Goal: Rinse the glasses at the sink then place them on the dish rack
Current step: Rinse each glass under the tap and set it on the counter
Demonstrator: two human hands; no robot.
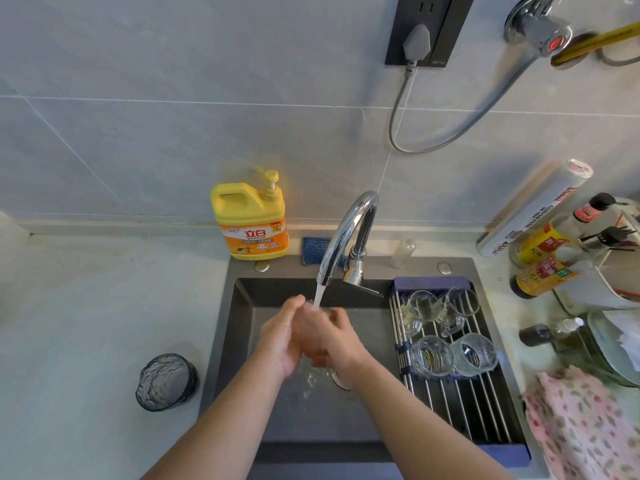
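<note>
On the pale counter (86, 306) at the far left a dark, rippled glass (167, 381) stands upright, well apart from the others and just beside the edge of the sink (311, 417). Behind the sink's left corner stands a yellow soap bottle (251, 223) with a pump, and next to it lies a blue sponge (315, 249).

The tap (346, 230) arches over the basin and water (318, 294) runs from it onto both hands. The left hand (278, 341) and the right hand (334, 337) are pressed together under the stream. The left fingers lie fairly straight against the right hand. The right fingers look curled, though I cannot tell whether anything sits between the palms.

Across the right side of the sink lies a dish rack (467, 410) of metal rods. Several clear glasses (431, 355) rest on its far half, tipped on their sides, close to one another.

Further right, on the counter, are sauce bottles (543, 275), a long roll (533, 209) leaning on the wall, and a flowered cloth (581, 420).
</note>
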